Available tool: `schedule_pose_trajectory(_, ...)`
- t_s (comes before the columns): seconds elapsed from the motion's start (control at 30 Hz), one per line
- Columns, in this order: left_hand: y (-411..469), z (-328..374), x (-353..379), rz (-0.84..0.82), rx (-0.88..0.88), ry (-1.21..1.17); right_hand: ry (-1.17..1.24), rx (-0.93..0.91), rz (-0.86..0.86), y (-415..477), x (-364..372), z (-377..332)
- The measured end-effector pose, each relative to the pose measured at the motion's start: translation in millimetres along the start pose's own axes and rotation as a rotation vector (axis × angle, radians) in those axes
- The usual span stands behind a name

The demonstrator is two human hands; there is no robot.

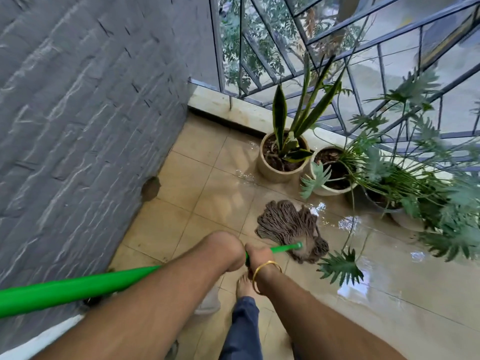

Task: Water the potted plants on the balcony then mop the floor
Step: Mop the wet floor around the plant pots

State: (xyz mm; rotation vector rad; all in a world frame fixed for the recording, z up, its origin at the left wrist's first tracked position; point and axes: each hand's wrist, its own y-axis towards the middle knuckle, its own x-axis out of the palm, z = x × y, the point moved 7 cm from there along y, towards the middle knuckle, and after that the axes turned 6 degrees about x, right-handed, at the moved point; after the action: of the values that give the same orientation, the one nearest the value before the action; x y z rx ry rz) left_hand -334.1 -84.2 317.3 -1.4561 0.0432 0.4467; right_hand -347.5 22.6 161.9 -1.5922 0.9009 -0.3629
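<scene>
Both hands grip a mop's green handle. My left hand wraps the handle just behind my right hand, which wears a gold bangle. The brown string mop head lies spread on the wet beige floor tiles. Beyond it stand potted plants: a snake plant in a cream pot, a white pot with split leaves beside it, and a bushy leafy plant further right.
A grey textured wall runs along the left. A metal railing closes the balcony's far side above a low ledge. Water puddles shine near the pots. My bare foot stands under my hands.
</scene>
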Motion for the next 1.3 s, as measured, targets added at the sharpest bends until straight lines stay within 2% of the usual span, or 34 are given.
schedule_pose_trajectory(0.1, -6.0, -6.5, 16.2, -0.043, -0.01, 0.08, -0.032, 0.033, -0.048, -9.6, 14.3, 11.5)
schedule_pose_trajectory(0.33, -56.5, -68.9, 17.5, -0.082, -0.15, -0.017, 0.014, 0.004, -0.184, -44.3, 88.8, -14.7)
schedule_pose_trajectory(0.53, -92.5, -125.3, 12.8, -0.011, -0.218, 0.046, -0.045, -0.065, -0.292, -59.9, 163.2, -56.9)
schedule_pose_trajectory(0.67, -107.8, -172.7, 35.4, 0.021, -0.284, 0.039, -0.099, -0.087, -0.397, -78.4, 221.9, -71.9)
schedule_pose_trajectory(0.77, -115.3, -217.7, 61.4, 0.048, -0.389, -0.041, -0.159, -0.11, -0.452, -95.5, 265.5, -79.6)
schedule_pose_trajectory(0.9, -115.7, -279.6, 98.8, 0.102, -0.538, -0.262, -0.173, -0.108, -0.524, -110.9, 316.0, -95.7)
schedule_pose_trajectory(1.0, -119.4, -302.9, 93.2, 0.189, -0.608, -0.301, -0.107, -0.103, -0.565, -116.3, 340.6, -116.2)
schedule_pose_trajectory(1.17, -127.1, -320.5, 56.5, 0.273, -0.658, -0.181, 0.022, -0.075, -0.599, -113.4, 369.8, -149.7)
schedule_pose_trajectory(1.3, -126.4, -334.5, 47.2, 0.298, -0.69, -0.149, -0.022, -0.062, -0.658, -110.7, 369.0, -158.3)
